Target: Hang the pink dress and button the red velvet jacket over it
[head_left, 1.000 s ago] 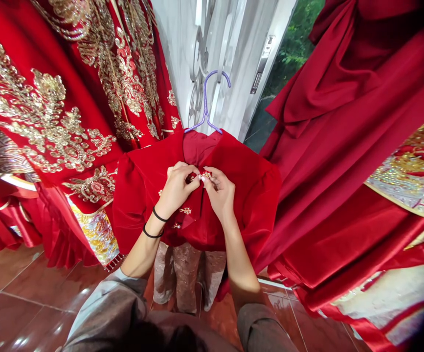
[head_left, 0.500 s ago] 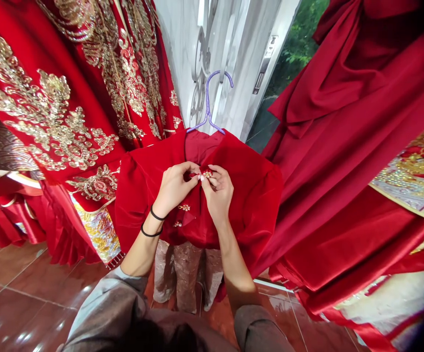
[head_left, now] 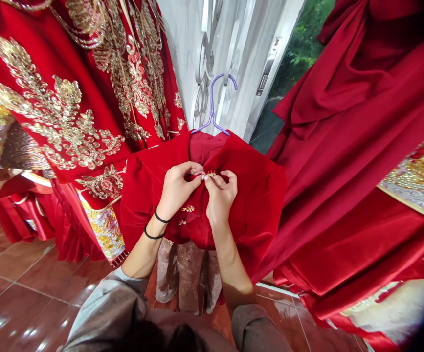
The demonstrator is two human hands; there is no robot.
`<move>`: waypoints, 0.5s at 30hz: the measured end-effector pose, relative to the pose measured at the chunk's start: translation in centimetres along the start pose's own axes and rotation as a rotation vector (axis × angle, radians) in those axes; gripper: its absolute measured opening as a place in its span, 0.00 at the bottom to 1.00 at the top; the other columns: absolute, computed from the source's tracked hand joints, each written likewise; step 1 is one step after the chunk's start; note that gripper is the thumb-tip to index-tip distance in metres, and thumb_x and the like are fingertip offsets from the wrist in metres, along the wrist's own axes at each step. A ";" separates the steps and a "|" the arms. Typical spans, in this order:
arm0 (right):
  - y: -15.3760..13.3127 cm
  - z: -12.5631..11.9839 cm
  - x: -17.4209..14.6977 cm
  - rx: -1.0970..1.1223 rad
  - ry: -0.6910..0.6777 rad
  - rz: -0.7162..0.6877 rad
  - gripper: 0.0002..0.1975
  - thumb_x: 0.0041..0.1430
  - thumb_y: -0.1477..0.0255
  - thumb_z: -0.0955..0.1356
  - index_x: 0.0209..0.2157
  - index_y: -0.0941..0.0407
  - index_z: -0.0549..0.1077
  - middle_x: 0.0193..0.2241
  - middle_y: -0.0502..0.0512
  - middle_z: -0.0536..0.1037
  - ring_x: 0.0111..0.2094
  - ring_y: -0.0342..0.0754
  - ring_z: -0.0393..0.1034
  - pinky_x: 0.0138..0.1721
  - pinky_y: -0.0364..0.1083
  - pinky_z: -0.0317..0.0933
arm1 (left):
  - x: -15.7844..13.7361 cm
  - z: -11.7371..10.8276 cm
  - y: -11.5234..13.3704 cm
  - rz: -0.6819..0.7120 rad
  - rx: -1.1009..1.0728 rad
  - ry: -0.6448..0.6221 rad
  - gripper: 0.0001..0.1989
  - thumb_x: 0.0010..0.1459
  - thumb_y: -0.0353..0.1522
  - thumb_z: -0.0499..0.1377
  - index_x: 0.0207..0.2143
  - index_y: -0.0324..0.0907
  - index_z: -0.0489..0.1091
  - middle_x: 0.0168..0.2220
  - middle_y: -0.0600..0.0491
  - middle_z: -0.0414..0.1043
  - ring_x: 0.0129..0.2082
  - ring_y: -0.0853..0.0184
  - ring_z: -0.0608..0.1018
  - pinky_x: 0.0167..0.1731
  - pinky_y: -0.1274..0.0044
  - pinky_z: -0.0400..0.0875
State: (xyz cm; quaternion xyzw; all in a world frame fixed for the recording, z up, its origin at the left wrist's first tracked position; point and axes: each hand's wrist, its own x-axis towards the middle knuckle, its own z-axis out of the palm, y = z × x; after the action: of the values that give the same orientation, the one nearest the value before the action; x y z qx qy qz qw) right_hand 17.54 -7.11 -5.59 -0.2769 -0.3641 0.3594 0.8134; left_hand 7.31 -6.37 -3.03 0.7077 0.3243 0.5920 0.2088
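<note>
Right hand (head_left: 220,198) has fanned a little wider by the gold clasp (head_left: 211,174); can't tell if it still pinches. Left hand (head_left: 177,189) pinches the red jacket (head_left: 259,188) mid-front, below the 12 o'clock hanger (head_left: 212,108); fastening looks unfinished.

Left fingers (head_left: 196,168) and right fingers (head_left: 211,187) pinch close together

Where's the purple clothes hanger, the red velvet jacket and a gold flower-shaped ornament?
Purple clothes hanger (head_left: 212,103), head view: on the stem below its hook.
Red velvet jacket (head_left: 252,188), head view: on its front, picture right.
Gold flower-shaped ornament (head_left: 189,209), head view: on its petals.
</note>
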 end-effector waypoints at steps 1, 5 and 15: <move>-0.1 0.1 0.0 0.014 -0.001 -0.005 0.22 0.42 0.74 0.72 0.38 0.54 0.59 0.27 0.46 0.77 0.29 0.41 0.74 0.36 0.42 0.70 | -0.1 0.0 0.1 0.001 -0.001 0.020 0.06 0.53 0.29 0.62 0.35 0.38 0.76 0.34 0.50 0.80 0.34 0.67 0.80 0.39 0.76 0.74; -0.3 0.3 -0.1 0.001 -0.005 -0.042 0.22 0.41 0.75 0.73 0.37 0.54 0.60 0.25 0.44 0.76 0.29 0.41 0.74 0.34 0.41 0.69 | -0.2 0.0 0.1 0.023 -0.014 0.094 0.06 0.52 0.30 0.63 0.33 0.38 0.78 0.36 0.48 0.80 0.35 0.67 0.80 0.39 0.76 0.74; 0.1 -0.2 -0.5 -0.064 -0.059 -0.102 0.18 0.46 0.75 0.72 0.41 0.56 0.68 0.31 0.47 0.77 0.33 0.41 0.73 0.38 0.41 0.68 | -0.2 -0.9 -0.2 0.047 0.064 -0.093 0.11 0.57 0.28 0.57 0.39 0.38 0.79 0.40 0.47 0.81 0.40 0.63 0.81 0.46 0.71 0.74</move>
State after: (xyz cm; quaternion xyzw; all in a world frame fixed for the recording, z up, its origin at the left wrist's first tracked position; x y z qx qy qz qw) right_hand 17.38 -7.46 -5.99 -0.2728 -0.4129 0.3138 0.8103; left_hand 6.32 -6.46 -3.14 0.7482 0.3161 0.5525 0.1869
